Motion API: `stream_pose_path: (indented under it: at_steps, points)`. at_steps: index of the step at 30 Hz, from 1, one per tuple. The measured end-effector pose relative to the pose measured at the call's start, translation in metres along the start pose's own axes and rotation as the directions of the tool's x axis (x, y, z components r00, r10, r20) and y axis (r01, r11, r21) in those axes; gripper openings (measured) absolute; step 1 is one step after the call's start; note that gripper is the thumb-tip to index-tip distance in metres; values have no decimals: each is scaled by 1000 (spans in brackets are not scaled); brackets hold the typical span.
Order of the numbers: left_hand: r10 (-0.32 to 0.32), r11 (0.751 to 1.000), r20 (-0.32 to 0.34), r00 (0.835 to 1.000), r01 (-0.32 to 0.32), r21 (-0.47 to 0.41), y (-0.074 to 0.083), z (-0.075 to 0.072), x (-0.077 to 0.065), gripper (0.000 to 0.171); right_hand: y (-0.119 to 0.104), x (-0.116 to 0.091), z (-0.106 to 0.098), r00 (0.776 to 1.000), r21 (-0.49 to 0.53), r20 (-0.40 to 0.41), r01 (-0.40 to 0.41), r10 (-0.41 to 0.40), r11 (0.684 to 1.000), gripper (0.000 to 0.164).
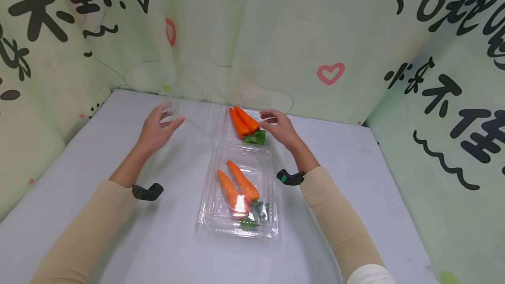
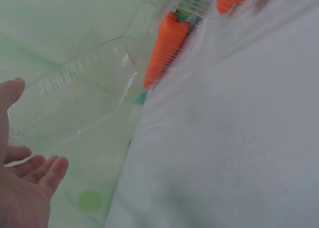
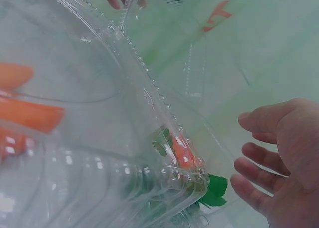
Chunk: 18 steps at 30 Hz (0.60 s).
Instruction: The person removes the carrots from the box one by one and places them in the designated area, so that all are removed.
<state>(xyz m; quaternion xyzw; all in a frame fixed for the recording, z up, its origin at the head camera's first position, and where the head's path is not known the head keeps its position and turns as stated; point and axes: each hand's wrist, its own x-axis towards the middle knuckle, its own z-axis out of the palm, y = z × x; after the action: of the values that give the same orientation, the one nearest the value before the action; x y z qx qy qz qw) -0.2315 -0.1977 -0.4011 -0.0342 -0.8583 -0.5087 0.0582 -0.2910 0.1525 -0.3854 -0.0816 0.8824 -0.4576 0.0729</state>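
Note:
My left hand [image 1: 158,128] is beside the raised clear plastic lid [image 2: 75,96] of the rear box, its thumb near the lid's edge and its fingers spread. Whether it touches the lid, I cannot tell. To the right, my right hand [image 1: 278,126] is next to two orange carrots [image 1: 243,122] with green leaves in the rear box; in the right wrist view its fingers [image 3: 256,160] hold nothing. In front of that box sits a closed clear plastic box [image 1: 240,150] with two more carrots [image 1: 236,183] inside.
Both boxes stand in a line on a white table [image 1: 169,236]. Behind the table and along its sides hangs a pale green curtain [image 1: 276,34] with black lettering and a pink heart. A black wrist camera [image 1: 147,192] is strapped to the left wrist, another [image 1: 290,177] to the right.

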Motion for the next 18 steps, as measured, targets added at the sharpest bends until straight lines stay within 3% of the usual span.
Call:
stream_pose_path:
  at_steps: [18]
  points:
    - [-93,995,5,996,93,-34,-7,-2,-4,76,-3,7,3,1000,-8,23,4,-4,1000,40]
